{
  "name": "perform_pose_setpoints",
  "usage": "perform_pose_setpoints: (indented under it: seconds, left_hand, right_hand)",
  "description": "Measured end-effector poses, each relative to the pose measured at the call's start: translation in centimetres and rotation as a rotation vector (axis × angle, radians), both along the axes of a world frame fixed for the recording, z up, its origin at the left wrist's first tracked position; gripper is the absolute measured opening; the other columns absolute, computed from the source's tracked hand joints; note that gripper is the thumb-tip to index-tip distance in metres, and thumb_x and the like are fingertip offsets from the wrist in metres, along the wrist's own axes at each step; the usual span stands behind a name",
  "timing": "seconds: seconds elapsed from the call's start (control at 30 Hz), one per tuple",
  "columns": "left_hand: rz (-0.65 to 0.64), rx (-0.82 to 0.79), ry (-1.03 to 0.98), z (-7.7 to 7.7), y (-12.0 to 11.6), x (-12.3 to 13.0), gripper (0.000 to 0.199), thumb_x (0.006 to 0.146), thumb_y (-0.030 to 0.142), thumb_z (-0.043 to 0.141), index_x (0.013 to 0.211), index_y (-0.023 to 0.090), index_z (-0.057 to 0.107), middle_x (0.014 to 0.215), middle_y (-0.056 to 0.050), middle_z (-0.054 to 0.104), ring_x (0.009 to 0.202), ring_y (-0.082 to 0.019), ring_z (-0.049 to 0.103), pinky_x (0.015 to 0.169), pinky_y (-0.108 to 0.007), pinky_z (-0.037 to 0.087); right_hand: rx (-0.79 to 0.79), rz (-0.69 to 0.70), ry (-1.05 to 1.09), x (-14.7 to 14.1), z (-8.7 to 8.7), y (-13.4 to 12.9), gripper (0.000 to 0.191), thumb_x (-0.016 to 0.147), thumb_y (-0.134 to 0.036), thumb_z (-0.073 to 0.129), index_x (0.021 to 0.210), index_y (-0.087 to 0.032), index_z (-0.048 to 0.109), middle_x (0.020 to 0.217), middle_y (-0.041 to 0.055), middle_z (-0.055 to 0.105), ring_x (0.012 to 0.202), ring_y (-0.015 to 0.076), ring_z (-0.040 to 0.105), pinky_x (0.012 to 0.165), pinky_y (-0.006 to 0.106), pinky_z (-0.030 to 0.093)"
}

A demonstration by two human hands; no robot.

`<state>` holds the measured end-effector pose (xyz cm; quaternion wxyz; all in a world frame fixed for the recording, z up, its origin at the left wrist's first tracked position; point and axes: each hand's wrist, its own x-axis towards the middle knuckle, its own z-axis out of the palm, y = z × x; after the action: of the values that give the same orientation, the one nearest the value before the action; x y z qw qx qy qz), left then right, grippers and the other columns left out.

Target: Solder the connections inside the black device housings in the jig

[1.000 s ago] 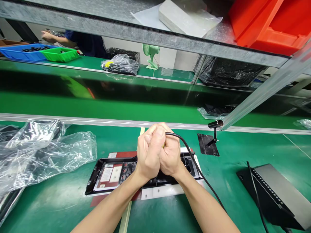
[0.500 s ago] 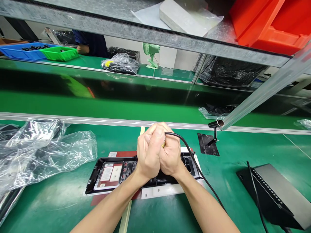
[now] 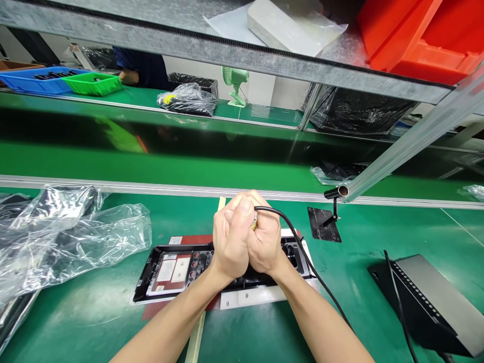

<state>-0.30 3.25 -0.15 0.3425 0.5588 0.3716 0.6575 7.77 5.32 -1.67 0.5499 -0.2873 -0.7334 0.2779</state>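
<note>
Both the left hand and the right hand are gripping one corded object, the fists pressing side by side, presumably because a shared hold is giving more steadiness than a single one. The fingers are curling narrow around it, so only a small yellowish patch is showing between the hands; its shape and lower end are hiding from view. A black cable is arching over the right hand and running down beyond the right forearm, probably leaving both arms free of it.

Beneath the fists, a long black housing is lying hollow side up across the table. It is resting over a reddish-brown board, with a white strip lining its near side, likely serving as a stop against sliding.

The housing is showing dark, shiny walls and a thin pale outer edge. Its left end is framing two pale rectangles against reddish brown, and round holes are sitting just beside them. Its middle is disappearing behind the hands; its right end is revealing dark moulded shapes.
</note>
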Motion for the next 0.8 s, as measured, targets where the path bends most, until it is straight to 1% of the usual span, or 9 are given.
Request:
perform_pose_setpoints:
  seconds: [0.13, 0.33, 0.53, 0.6, 0.73, 0.8]
  left_hand:
    - [-0.003, -0.004, -0.001, 0.12, -0.11, -0.08, 0.046, 0.104, 0.046, 0.041, 0.067, 0.021, 0.048, 0.065, 0.002, 0.037, 0.057, -0.013, 0.034, 0.067, -0.028, 0.048]
    - [-0.006, -0.035, 0.022, 0.20, -0.22, -0.25, 0.045, 0.104, 0.048, 0.039, 0.069, 0.021, 0.050, 0.066, 0.001, 0.041, 0.062, -0.015, 0.045, 0.065, -0.028, 0.046]
    - [0.004, -0.018, 0.029, 0.09, -0.22, -0.28, 0.045, 0.104, 0.047, 0.040, 0.067, 0.022, 0.046, 0.065, 0.002, 0.038, 0.058, -0.013, 0.038, 0.066, -0.029, 0.048]
    - [-0.003, -0.016, 0.015, 0.06, -0.24, -0.29, 0.045, 0.104, 0.046, 0.040, 0.066, 0.022, 0.045, 0.065, 0.001, 0.041, 0.059, -0.014, 0.043, 0.066, -0.029, 0.048]
    - [-0.011, -0.036, 0.037, 0.01, -0.27, -0.32, 0.047, 0.104, 0.049, 0.039, 0.066, 0.022, 0.044, 0.071, -0.001, 0.053, 0.066, -0.016, 0.054, 0.064, -0.031, 0.046]
    - [-0.011, -0.040, 0.046, 0.00, -0.25, -0.31, 0.047, 0.104, 0.049, 0.038, 0.067, 0.022, 0.045, 0.070, -0.001, 0.052, 0.068, -0.016, 0.056, 0.065, -0.031, 0.047]
  right_hand:
    - [0.022, -0.009, -0.005, 0.00, -0.04, 0.02, 0.019, 0.099, -0.038, 0.054, 0.091, -0.022, 0.061, 0.089, 0.0035, 0.057, 0.080, 0.0174, 0.053, 0.073, 0.033, 0.048]
    - [-0.005, -0.009, -0.008, 0.02, -0.05, 0.02, 0.021, 0.099, -0.041, 0.053, 0.091, -0.022, 0.060, 0.090, 0.0043, 0.058, 0.080, 0.0183, 0.054, 0.073, 0.033, 0.048]
    - [-0.003, -0.012, -0.012, 0.01, 0.01, -0.03, 0.021, 0.099, -0.039, 0.053, 0.089, -0.022, 0.060, 0.089, 0.0038, 0.057, 0.079, 0.0172, 0.053, 0.072, 0.032, 0.048]
    - [-0.001, -0.009, -0.010, 0.02, 0.05, -0.04, 0.019, 0.099, -0.038, 0.053, 0.091, -0.022, 0.060, 0.090, 0.0039, 0.058, 0.079, 0.0171, 0.054, 0.071, 0.032, 0.048]
    - [0.002, -0.016, -0.020, 0.04, 0.08, -0.04, 0.018, 0.099, -0.038, 0.053, 0.093, -0.022, 0.060, 0.092, 0.0041, 0.059, 0.081, 0.0171, 0.055, 0.072, 0.031, 0.049]
    - [0.011, -0.021, -0.020, 0.04, 0.07, -0.03, 0.018, 0.099, -0.038, 0.053, 0.093, -0.022, 0.060, 0.092, 0.0038, 0.059, 0.080, 0.0169, 0.055, 0.071, 0.032, 0.049]
